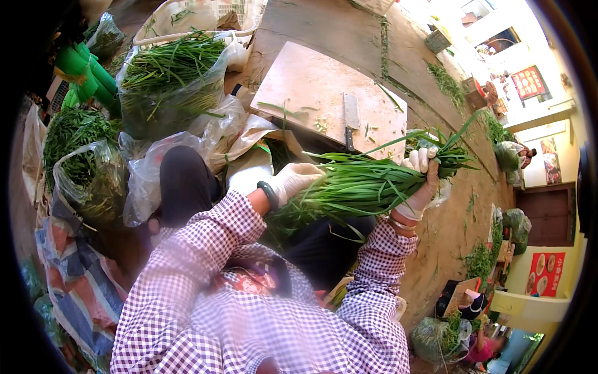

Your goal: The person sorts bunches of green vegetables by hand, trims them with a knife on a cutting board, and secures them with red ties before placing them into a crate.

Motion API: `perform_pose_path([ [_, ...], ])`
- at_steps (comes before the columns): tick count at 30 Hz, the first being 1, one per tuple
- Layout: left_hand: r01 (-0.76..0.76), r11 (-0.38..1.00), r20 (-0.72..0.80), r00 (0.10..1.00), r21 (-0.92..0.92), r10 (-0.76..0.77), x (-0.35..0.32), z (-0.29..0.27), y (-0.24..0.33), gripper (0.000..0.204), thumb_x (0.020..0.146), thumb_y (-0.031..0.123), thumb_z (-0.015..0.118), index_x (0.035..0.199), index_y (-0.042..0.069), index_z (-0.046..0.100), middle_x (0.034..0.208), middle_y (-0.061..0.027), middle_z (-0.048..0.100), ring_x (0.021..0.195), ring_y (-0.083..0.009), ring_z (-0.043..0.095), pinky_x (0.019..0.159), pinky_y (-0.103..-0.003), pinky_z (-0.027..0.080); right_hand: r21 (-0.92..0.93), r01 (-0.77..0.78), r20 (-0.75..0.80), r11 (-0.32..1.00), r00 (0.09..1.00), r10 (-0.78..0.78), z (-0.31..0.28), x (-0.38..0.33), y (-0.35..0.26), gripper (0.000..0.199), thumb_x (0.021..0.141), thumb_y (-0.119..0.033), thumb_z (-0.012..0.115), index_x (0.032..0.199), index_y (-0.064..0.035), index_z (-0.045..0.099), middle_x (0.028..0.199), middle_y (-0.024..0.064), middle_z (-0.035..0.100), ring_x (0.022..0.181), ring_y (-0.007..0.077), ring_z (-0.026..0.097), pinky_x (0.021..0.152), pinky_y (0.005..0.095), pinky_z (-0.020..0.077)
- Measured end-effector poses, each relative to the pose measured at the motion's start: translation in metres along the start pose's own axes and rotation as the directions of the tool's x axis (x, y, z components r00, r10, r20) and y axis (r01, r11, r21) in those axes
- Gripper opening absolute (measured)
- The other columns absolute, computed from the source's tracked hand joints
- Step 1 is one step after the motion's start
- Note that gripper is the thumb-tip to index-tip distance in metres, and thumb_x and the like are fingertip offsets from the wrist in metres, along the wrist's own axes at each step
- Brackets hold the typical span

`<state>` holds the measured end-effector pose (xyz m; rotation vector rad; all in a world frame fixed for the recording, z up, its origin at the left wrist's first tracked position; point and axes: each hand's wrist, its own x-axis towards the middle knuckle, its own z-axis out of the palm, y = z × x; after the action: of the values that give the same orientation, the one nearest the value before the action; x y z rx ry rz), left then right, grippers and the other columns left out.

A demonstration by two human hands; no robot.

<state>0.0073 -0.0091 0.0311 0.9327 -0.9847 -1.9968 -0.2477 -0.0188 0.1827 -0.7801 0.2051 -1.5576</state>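
Note:
A thick bunch of garlic chives (367,184) lies across my lap, its long flat leaves pointing right. My right hand (422,177), in a pale thin glove, is wrapped round the leafy end. At the other end my left hand (298,182), gloved too and with a dark green bangle at the wrist, has its fingers closed against the stalks; the fingertips are partly hidden. Just beyond the bunch sits a large pale cutting board (311,81). On it lies a cleaver (351,115) with its dark handle toward me, among bits of cut green.
To the left stands a clear plastic bag of chives (174,65), with a bag of leafy greens (84,156) nearer me. A cream plastic basket (205,15) is behind them. Along the right wall are vegetable heaps (479,262), sacks and other people (483,343).

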Motion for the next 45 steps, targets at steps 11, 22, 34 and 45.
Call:
perform_pose_path([
  [11,-0.346,0.399,0.177,0.898,0.849,0.403,-0.01,-0.043,0.004,0.012,0.085,0.015,0.067,0.087,0.004,0.062,0.084,-0.0159,0.061,0.081,-0.0357,0.06,0.072,-0.04,0.049,-0.358,0.027,-0.252,0.933,0.96,-0.124,0.019,0.0,0.01,0.017,0.094,-0.025,0.064,0.1,-0.0099,0.059,0.074,-0.0045,0.041,0.065,0.0102,0.04,0.06,0.0261,0.0361],
  [22,-0.435,0.476,0.14,0.833,0.764,0.536,-0.026,0.016,0.058,0.12,0.06,0.027,0.091,0.154,0.002,0.019,0.154,-0.021,0.028,0.145,-0.0318,0.022,0.119,-0.042,0.022,-0.535,-0.337,-0.563,0.775,0.826,-0.03,0.049,0.009,0.066,0.017,0.091,-0.018,0.068,0.103,-0.0058,0.067,0.083,0.0003,0.063,0.073,0.0119,0.06,0.071,0.0289,0.0494],
  [34,-0.371,0.816,-0.313,0.917,-0.442,0.247,-0.078,-0.096,0.116,0.02,0.086,0.002,0.066,0.104,0.01,0.065,0.096,-0.0055,0.068,0.09,-0.0197,0.067,0.081,-0.037,0.058,-0.967,0.076,0.135,0.243,0.961,0.24,0.058,0.008,0.093,0.02,0.084,-0.012,0.074,0.1,-0.001,0.07,0.11,0.0143,0.066,0.093,0.0259,0.065,0.081,0.0341,0.053],
  [45,-0.596,0.68,-0.552,0.767,-0.427,0.326,-0.142,-0.173,0.099,0.016,0.095,0.02,0.064,0.09,0.005,0.062,0.097,-0.0097,0.067,0.103,-0.0261,0.062,0.099,-0.043,0.049,-0.935,0.338,0.316,-0.109,0.931,0.183,0.043,-0.077,0.208,0.064,0.067,-0.021,0.081,0.127,-0.0112,0.059,0.126,0.0109,0.057,0.115,0.0281,0.053,0.098,0.0403,0.0415],
])
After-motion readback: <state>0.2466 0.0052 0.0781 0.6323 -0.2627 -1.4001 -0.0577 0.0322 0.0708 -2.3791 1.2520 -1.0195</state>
